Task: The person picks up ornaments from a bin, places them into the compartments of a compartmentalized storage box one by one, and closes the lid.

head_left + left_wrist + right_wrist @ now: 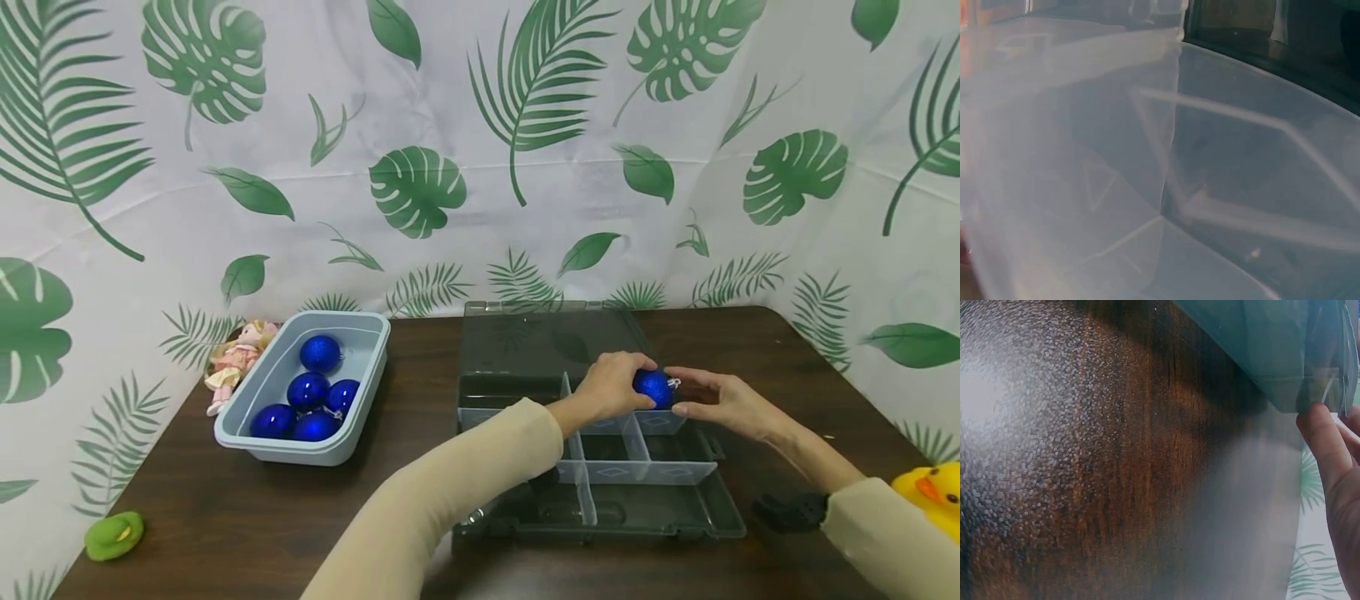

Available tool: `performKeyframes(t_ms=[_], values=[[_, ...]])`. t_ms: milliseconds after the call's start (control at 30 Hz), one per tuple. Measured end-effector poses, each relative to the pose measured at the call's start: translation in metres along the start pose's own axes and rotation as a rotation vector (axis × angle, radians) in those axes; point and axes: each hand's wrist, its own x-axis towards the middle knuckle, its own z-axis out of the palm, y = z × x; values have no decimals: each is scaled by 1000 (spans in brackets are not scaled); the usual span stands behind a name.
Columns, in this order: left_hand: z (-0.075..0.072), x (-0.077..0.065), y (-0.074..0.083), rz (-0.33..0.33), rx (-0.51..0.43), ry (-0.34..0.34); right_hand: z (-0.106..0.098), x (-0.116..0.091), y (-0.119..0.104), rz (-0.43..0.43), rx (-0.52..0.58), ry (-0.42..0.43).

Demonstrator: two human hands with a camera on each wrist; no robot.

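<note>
A blue glittery Christmas ball (654, 389) with a silver cap is held by my left hand (611, 385), its fingers and thumb around the ball's left side. It sits at the back right compartment of a clear divided organizer box (678, 473). My right hand (723, 404) is at the ball's right side, thumb and forefinger spread apart around the cap. In the right wrist view, its thumb (1322, 434) is right at the box's edge. The left wrist view shows translucent dividers (1166, 125) close up; the left hand is outside that view.
A pale blue tub (375, 367) holding several blue balls (320, 353) stands at the left, with a doll (238, 365) beside it. A green toy (114, 535) lies at the front left and a yellow rubber duck (933, 496) at the right. The box's lid (547, 342) leans back near the patterned curtain.
</note>
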Motion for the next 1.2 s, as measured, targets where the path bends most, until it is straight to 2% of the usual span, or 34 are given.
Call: performKeyframes(t_ms=[167,300,433,533,633,733,800,933,1067,1200], values=[[-3,-2,-2,-10,-38,2,0,0,0,-6,-7,-3],[-14,-9,-5,-31,-164,-4,1,-2,2,-7,-46,14],[-35,-22,-14,-50,-340,0,1,-5,2,0,-81,26],[-60,-36,-28,-45,-456,12,0,-6,1,6,-92,28],[-89,-54,-51,-56,-530,48,-2,-4,1,6,-101,35],[-117,-73,-82,-90,-546,132,-3,-2,-1,-3,-105,35],[-134,-85,-106,-132,-569,201,-3,-1,-2,-10,-105,37],[-165,-113,-156,-258,-560,325,-3,0,-3,-24,-102,40],[-185,-142,-201,-384,-501,418,-4,0,-3,-18,-105,43],[-191,-165,-233,-480,-440,493,-3,-1,-2,5,-100,30]])
